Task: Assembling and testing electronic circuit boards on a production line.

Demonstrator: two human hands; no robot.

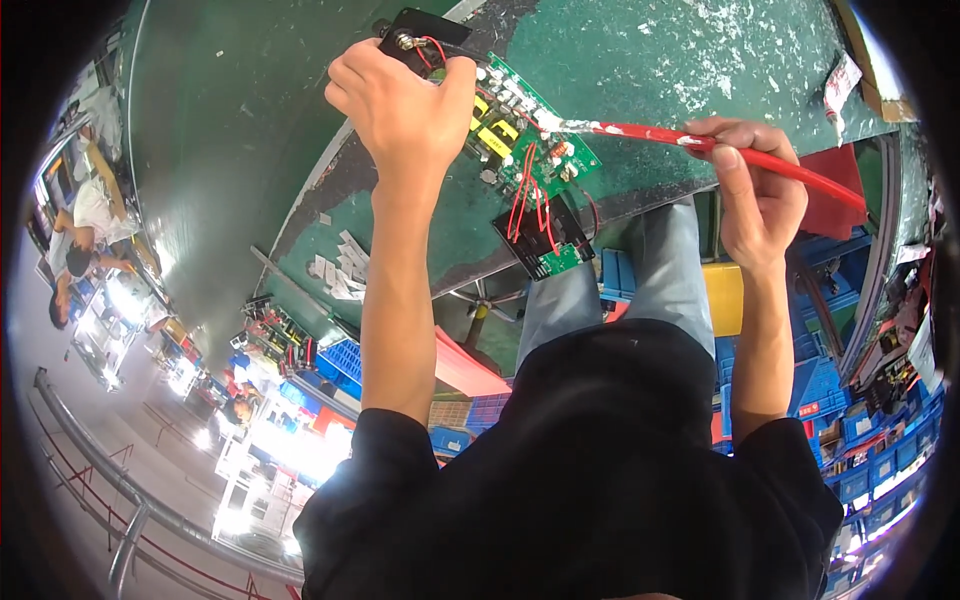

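Observation:
My left hand [415, 110] is closed on a black panel [435, 26] that carries a metal terminal and a red wire. Joined to it by wires is a green circuit board [510, 95], crowded with yellow transformers [497, 133] and white blobs. A second black panel [535, 230], with a small green board on it, hangs from red wires at the table's near edge. My right hand [757, 185] grips a long red stick [775, 168], smeared white near its narrow end. That white end meets the right part of the circuit board.
The green table [620, 60] is spotted with dried white residue. A crumpled tube [840, 88] lies at its right edge beside a cardboard box [880, 70]. Paper strips [342, 268] lie to the left. Blue bins [860, 480] stand at right; people [80, 235] sit far left.

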